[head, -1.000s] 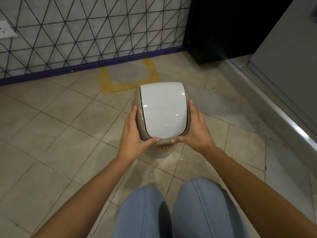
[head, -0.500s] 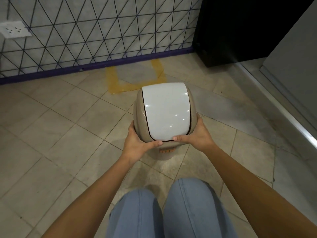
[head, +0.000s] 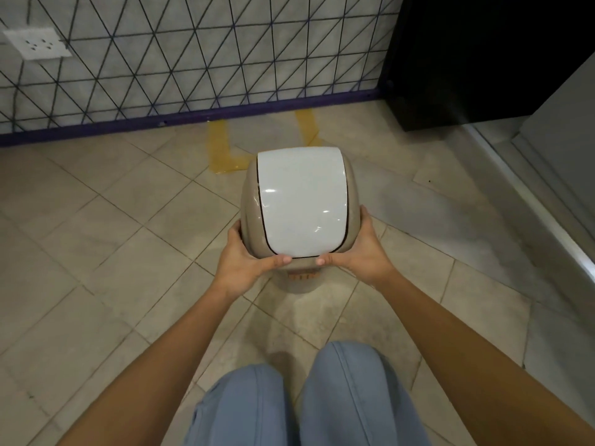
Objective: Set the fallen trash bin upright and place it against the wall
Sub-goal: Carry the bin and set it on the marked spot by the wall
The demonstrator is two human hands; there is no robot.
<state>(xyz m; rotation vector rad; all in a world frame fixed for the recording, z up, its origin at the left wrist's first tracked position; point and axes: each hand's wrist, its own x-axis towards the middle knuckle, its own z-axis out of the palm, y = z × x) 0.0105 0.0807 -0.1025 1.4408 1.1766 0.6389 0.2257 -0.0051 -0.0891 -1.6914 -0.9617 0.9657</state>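
A small beige trash bin [head: 299,201] with a glossy white swing lid stands upright in the middle of the tiled floor, seen from above. My left hand [head: 244,262] grips its near left side and my right hand [head: 360,249] grips its near right side, both thumbs on the lid's front rim. The bin's body below the lid is mostly hidden. The wall [head: 193,53], white tiles with a black triangle pattern and a purple skirting, runs across the far side, a short gap beyond the bin.
Yellow tape [head: 222,152] marks a rectangle on the floor between bin and wall. A black cabinet [head: 483,59] fills the far right corner. A metal threshold [head: 547,214] runs along the right. A wall socket [head: 37,43] sits at the far left. My knees [head: 306,400] are below.
Both hands have slid lower on the bin's sides. The bin has moved forward, closer to the yellow tape and the wall, and the view has tilted up.
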